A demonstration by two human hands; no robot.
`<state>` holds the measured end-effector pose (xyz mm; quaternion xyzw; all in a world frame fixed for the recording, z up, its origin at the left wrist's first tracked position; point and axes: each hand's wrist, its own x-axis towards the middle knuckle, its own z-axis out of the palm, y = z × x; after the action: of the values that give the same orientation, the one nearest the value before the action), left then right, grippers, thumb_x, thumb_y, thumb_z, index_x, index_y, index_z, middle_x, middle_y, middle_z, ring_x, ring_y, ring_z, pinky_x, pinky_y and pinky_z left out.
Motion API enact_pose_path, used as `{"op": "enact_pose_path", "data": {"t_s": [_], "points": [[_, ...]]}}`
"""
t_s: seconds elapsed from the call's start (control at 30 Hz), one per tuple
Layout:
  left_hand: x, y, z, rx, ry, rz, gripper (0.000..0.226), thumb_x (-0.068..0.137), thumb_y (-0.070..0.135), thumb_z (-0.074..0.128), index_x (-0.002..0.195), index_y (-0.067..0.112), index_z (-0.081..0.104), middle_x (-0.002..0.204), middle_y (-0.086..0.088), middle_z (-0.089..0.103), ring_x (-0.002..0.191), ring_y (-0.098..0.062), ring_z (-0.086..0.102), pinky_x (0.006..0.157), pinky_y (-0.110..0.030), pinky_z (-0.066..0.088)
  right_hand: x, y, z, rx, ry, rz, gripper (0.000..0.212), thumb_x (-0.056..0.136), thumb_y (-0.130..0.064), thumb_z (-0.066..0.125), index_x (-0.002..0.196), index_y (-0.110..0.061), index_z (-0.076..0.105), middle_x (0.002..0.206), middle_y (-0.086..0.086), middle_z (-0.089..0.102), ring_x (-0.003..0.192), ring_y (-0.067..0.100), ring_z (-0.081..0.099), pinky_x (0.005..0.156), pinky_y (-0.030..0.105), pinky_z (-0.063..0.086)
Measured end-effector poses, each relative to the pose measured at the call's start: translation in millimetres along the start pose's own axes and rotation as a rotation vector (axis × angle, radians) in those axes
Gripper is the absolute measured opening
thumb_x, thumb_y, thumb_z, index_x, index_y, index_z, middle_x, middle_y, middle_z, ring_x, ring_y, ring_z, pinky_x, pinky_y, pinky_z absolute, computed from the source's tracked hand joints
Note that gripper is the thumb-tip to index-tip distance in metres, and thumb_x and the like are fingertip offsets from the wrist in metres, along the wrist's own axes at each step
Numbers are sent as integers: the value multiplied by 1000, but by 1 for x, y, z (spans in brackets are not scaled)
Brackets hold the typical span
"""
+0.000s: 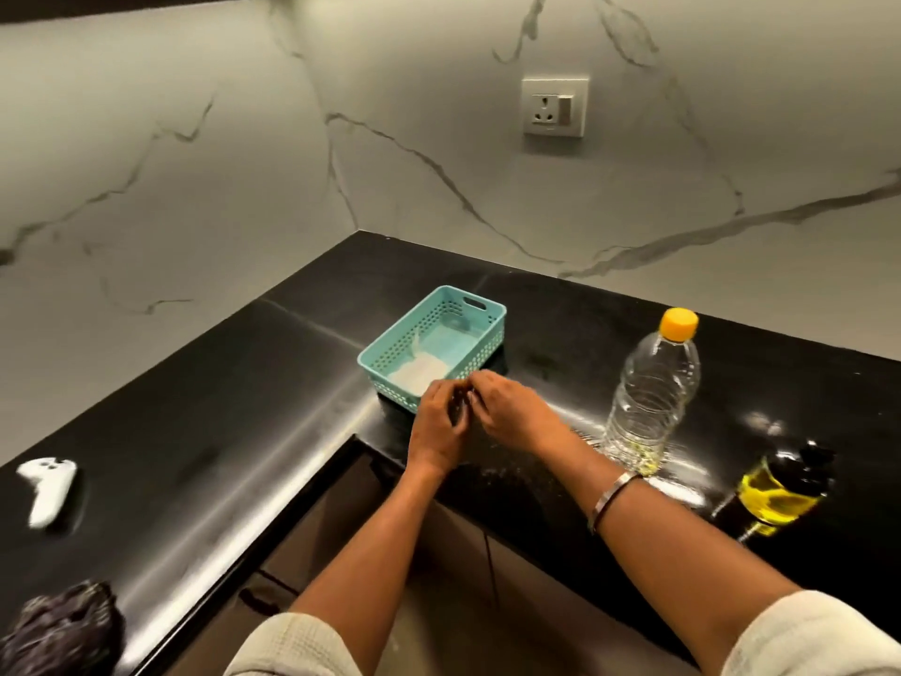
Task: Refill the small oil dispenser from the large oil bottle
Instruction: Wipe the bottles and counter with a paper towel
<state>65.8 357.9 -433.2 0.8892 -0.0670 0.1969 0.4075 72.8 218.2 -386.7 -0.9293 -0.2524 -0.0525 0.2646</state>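
Note:
The large oil bottle (pixel 653 392) is clear plastic with a yellow cap. It stands upright on the black counter at the right, with only a little oil at its bottom. The small oil dispenser (pixel 780 490), with a dark top and yellow oil inside, stands further right near the counter's front edge. My left hand (pixel 439 422) and my right hand (pixel 517 412) meet fingertip to fingertip in front of the teal basket, left of the bottle. Their fingers are curled together over a small dark spot. I cannot tell whether they hold anything. Neither hand touches the bottle or the dispenser.
A teal perforated basket (pixel 390 363) with something white in it sits just behind my hands. A white controller (pixel 48 490) lies at the far left, and a dark crumpled thing (pixel 63 626) at the bottom left. The counter (pixel 219 431) wraps around a corner, below marble walls with a socket (pixel 554 107).

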Motion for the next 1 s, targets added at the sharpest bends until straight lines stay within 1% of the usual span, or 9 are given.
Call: {"op": "enact_pose_path", "data": {"t_s": [0.17, 0.23, 0.33, 0.43, 0.53, 0.67, 0.73, 0.83, 1.0], "points": [[38, -21, -31, 86, 66, -73, 19, 86, 9, 63, 105, 9, 66, 105, -6, 63, 99, -20, 56, 91, -30, 45, 63, -13, 7, 26, 15, 15, 19, 93, -17, 48, 109, -9, 55, 113, 12, 60, 102, 32, 59, 79, 41, 46], [50, -29, -42, 124, 67, -93, 21, 85, 10, 61, 105, 10, 66, 108, -6, 61, 104, -22, 55, 94, -32, 45, 86, -13, 14, 21, -14, 30, 21, 91, -15, 49, 110, -8, 55, 115, 13, 59, 106, 32, 57, 84, 41, 47], [65, -44, -55, 168, 83, -126, 21, 84, 8, 60, 103, 9, 68, 109, -6, 61, 107, -22, 54, 96, -28, 43, 117, -11, 28, -64, -124, 78, 27, 91, -16, 51, 116, -8, 54, 122, 13, 55, 113, 31, 54, 93, 42, 46], [79, -62, -65, 209, 84, -166, 22, 83, 5, 58, 102, 10, 68, 108, -4, 59, 105, -22, 54, 94, -35, 47, 141, -6, 45, -194, -263, 119, 32, 92, -17, 51, 122, -10, 55, 125, 12, 55, 116, 31, 53, 96, 41, 46], [88, -78, -69, 224, 68, -202, 21, 83, 4, 57, 99, 10, 69, 106, -2, 59, 104, -21, 53, 93, -35, 46, 157, -1, 63, -271, -356, 136, 33, 91, -17, 52, 123, -11, 58, 125, 11, 57, 117, 30, 55, 94, 38, 48], [98, -92, -68, 236, 58, -200, 22, 81, 1, 56, 94, 12, 70, 98, 5, 56, 99, -18, 54, 90, -32, 46, 172, 3, 83, -365, -464, 165, 31, 90, -14, 55, 121, -11, 58, 122, 9, 59, 112, 29, 59, 87, 35, 48], [102, -95, -68, 238, 43, -200, 23, 82, 1, 55, 93, 14, 70, 96, 9, 54, 98, -15, 53, 90, -33, 46, 178, 3, 91, -415, -472, 162, 27, 89, -9, 56, 116, -8, 59, 119, 10, 61, 109, 30, 61, 84, 34, 48], [106, -99, -66, 237, 19, -194, 23, 82, 0, 55, 92, 16, 69, 94, 13, 50, 96, -11, 51, 91, -35, 45, 185, 3, 100, -461, -457, 152, 27, 89, -4, 55, 116, -6, 59, 118, 11, 61, 109, 30, 61, 82, 35, 46], [110, -105, -67, 230, 9, -185, 26, 82, -2, 54, 90, 16, 70, 92, 12, 51, 94, -11, 52, 90, -34, 46, 192, -1, 105, -482, -425, 135, 23, 91, 0, 47, 108, -7, 61, 110, 10, 64, 101, 30, 63, 75, 33, 44]]}}
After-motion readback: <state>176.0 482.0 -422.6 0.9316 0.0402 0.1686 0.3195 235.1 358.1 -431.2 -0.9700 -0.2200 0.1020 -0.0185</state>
